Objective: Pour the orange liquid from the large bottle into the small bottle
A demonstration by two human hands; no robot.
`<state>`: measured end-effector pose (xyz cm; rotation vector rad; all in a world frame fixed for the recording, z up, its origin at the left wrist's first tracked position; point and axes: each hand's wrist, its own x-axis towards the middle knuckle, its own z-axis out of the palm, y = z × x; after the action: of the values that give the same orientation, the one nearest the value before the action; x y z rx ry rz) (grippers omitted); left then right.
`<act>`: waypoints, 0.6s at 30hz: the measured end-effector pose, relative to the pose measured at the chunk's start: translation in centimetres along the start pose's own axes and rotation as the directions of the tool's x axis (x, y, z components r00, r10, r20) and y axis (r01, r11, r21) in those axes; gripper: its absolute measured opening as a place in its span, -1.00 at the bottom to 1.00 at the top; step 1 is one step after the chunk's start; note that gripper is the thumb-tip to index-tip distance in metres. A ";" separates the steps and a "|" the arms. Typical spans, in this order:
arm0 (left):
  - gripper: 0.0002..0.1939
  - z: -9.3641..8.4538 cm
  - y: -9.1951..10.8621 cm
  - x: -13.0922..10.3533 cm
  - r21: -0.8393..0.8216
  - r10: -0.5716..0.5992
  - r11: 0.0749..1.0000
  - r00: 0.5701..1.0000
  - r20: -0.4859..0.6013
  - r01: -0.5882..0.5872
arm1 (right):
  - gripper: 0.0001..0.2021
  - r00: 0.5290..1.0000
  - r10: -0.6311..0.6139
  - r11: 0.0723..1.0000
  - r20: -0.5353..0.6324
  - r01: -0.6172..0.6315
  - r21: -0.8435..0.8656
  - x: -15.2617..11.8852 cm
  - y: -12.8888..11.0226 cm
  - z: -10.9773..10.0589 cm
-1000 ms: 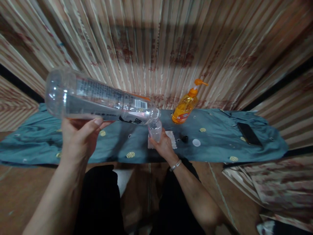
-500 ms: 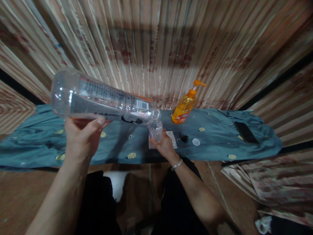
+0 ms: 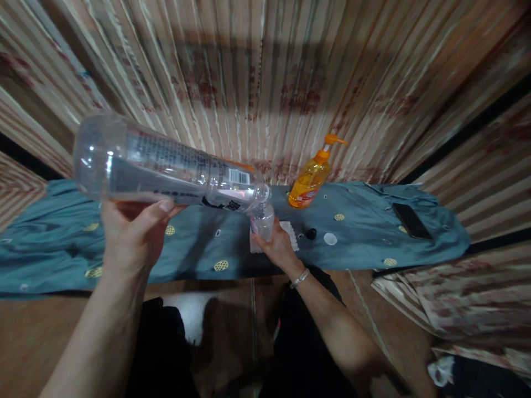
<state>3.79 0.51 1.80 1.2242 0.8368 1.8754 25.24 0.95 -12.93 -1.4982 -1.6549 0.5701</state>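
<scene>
My left hand (image 3: 135, 229) is closed round a large clear plastic bottle (image 3: 166, 166) with a printed label and barcode. That bottle lies nearly level in the air, its neck pointing right and slightly down. The neck meets the top of a small clear bottle (image 3: 263, 218); whether they touch I cannot tell. My right hand (image 3: 280, 243), with a bracelet at the wrist, grips the small bottle above a pale cloth (image 3: 292, 235). Just right of this hand lie a small black cap (image 3: 311, 233) and a round white lid (image 3: 330, 239).
An orange pump bottle (image 3: 309, 182) stands at the back of the table with its teal patterned cloth (image 3: 194, 249). A black phone (image 3: 412, 221) lies at the right end. Striped curtains (image 3: 232, 83) hang behind, with dark poles at both sides.
The large bottle's base has shifted slightly left in view, with my left hand. The whole view has moved a little, so the table items appear slightly farther left. Both grips look the same.
</scene>
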 end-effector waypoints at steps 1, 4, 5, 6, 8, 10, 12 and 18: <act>-0.86 0.0 -0.1 0.0 -0.004 0.002 1.000 1.000 -0.001 -0.002 | -0.44 1.000 0.000 1.000 -0.003 0.000 0.001 0.0 0.0 0.0; -0.84 0.1 -0.4 -0.1 -0.011 0.010 1.000 1.000 -0.004 -0.010 | -0.43 1.000 0.006 1.000 0.003 -0.006 0.004 0.0 -0.1 -0.1; -0.84 0.2 -0.4 -0.1 -0.012 0.020 1.000 1.000 -0.001 -0.020 | -0.43 1.000 0.015 1.000 0.006 -0.015 0.003 0.0 -0.1 -0.1; -0.83 0.3 -0.5 -0.1 -0.016 0.030 0.999 1.000 0.002 -0.030 | -0.43 1.000 0.023 1.000 0.006 -0.023 0.001 0.0 -0.1 0.0; -0.79 0.4 -0.4 -0.1 -0.023 0.049 0.999 0.999 0.001 -0.049 | -0.44 1.000 0.025 1.000 -0.002 -0.025 -0.004 0.0 -0.1 0.0; -0.77 0.5 -0.4 -0.1 -0.020 0.055 0.998 0.998 -0.007 -0.056 | -0.45 1.000 0.007 1.000 -0.010 -0.007 -0.014 0.0 -0.1 0.1; -0.78 0.5 -0.4 -0.1 -0.008 0.060 0.998 0.998 -0.020 -0.061 | -0.45 1.000 -0.012 1.000 -0.009 0.011 -0.022 0.0 -0.1 0.1; -0.80 0.3 -0.3 -0.1 -0.004 0.044 0.999 0.999 0.018 -0.044 | -0.43 1.000 0.005 1.000 -0.016 -0.006 -0.025 0.0 -0.3 0.0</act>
<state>4.19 0.64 1.57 1.2646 0.8026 1.8970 25.10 0.93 -12.72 -1.5217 -1.6521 0.5413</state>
